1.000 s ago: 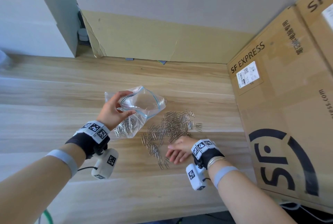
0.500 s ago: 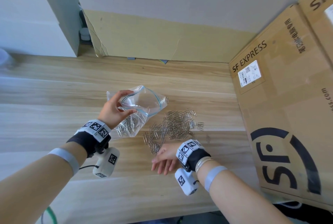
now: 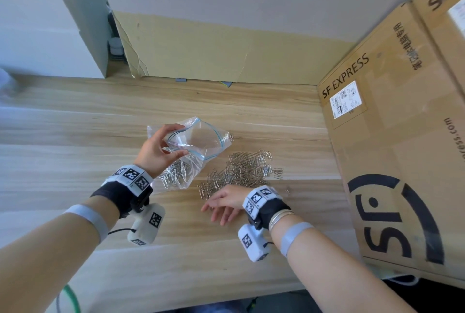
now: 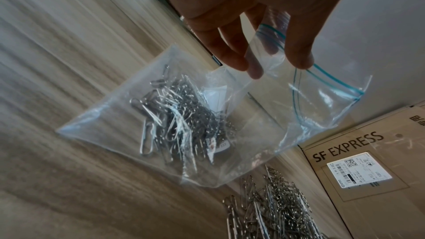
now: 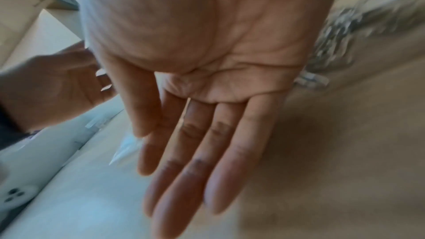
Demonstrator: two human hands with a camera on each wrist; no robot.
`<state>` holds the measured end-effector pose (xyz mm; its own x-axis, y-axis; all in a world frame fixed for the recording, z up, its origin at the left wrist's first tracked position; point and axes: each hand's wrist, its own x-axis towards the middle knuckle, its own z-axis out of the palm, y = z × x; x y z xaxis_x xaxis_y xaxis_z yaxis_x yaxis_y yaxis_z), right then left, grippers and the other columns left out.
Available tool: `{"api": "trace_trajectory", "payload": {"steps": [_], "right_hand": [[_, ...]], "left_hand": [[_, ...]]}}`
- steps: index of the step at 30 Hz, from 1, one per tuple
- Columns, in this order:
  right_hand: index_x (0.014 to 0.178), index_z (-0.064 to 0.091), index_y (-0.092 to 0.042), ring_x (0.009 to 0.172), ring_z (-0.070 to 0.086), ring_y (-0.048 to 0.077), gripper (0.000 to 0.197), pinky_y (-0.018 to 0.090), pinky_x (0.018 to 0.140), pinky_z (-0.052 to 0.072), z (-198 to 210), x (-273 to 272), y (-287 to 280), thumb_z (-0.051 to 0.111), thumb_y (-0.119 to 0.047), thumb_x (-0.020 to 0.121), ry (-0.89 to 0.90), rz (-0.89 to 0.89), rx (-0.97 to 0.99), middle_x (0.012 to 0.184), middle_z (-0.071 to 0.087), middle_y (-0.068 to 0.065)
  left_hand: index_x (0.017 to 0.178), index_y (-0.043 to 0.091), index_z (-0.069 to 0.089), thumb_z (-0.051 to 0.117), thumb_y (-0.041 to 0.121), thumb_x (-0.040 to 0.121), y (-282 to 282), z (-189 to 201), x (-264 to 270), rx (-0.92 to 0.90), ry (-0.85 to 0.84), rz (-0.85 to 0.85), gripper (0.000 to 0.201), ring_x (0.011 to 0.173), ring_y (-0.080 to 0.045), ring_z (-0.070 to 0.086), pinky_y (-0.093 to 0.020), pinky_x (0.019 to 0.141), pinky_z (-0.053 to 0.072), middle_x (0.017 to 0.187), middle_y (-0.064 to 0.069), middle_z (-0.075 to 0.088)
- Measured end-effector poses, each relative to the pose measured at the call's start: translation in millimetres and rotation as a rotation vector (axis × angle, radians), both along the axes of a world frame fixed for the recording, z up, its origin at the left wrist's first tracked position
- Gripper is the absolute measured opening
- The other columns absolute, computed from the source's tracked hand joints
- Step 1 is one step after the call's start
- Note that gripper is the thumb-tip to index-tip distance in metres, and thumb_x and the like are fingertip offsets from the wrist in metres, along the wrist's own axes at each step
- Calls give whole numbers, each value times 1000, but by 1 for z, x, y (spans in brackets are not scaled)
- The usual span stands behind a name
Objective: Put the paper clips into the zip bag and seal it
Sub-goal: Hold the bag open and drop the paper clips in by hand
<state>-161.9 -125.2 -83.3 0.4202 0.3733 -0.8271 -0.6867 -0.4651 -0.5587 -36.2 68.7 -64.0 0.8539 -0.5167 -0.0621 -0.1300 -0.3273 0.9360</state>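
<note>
A clear zip bag (image 3: 193, 141) with a blue seal strip hangs above the wooden table, mouth gaping to the right. My left hand (image 3: 157, 148) pinches its rim between thumb and fingers (image 4: 299, 57). Several silver paper clips (image 4: 181, 121) lie in the bag's bottom. A loose pile of paper clips (image 3: 241, 171) is spread on the table right of the bag. My right hand (image 3: 224, 203) lies flat at the pile's near edge, fingers (image 5: 195, 161) straight and palm bare, holding nothing.
A large SF EXPRESS cardboard box (image 3: 402, 149) stands along the right side of the table (image 3: 75, 151). A flat cardboard sheet (image 3: 226, 48) leans against the back wall. The table's front edge runs just below my forearms.
My right hand has slid left along the near edge of the clip pile, its fingers spreading flat. The left hand and the bag have stayed where they were.
</note>
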Motion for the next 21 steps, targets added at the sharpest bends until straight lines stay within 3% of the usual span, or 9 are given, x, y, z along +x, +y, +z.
{"api": "trace_trajectory", "payload": {"steps": [3,6,9,12,15,17,21], "right_hand": [[122,53,-27,63,66,10,29,24,65,53,-12,-4,20,42,-25,95,7,-30,64,111,65,20],[131,39,-38,62,66,9,39,23,64,54,-13,-1,17,40,-21,97,-66,-136,61,109,65,22],[135,31,-40,61,66,7,46,20,61,53,-13,1,4,39,-16,96,-124,-241,30,89,68,10],[136,27,-42,63,66,9,50,19,61,52,-11,-2,-11,41,-16,95,-155,-306,5,84,67,2],[123,46,-39,57,61,10,36,18,53,50,-4,-11,-32,46,-18,94,-302,-380,-97,75,65,-2],[100,61,-27,48,54,9,17,18,46,44,-1,-20,-53,46,-23,93,-416,-465,-279,67,61,-3],[74,54,-14,40,43,11,27,15,37,38,-10,-43,-101,39,-24,95,-469,-803,-615,58,52,1]], "left_hand": [[95,67,44,75,11,72,0,1,0,-1,-4,2,68,82,-17,58,-26,74,50,106,47,49],[96,67,45,74,12,72,1,1,0,-6,-11,0,67,90,-13,57,-23,77,49,107,46,48],[97,67,45,75,11,71,2,0,-1,-16,-7,6,68,90,-2,56,-13,75,48,107,46,49],[96,68,45,75,9,71,1,1,-3,-24,2,12,71,89,13,54,-6,74,45,106,46,49],[95,68,46,75,8,71,0,1,-3,-30,17,15,70,88,17,52,-6,74,45,106,47,48],[95,68,45,74,8,71,-1,2,-3,-27,21,12,71,90,17,52,-6,75,45,106,48,47],[95,69,45,74,9,71,-1,3,-3,-33,22,5,71,87,17,52,-5,74,44,105,49,48]]}}
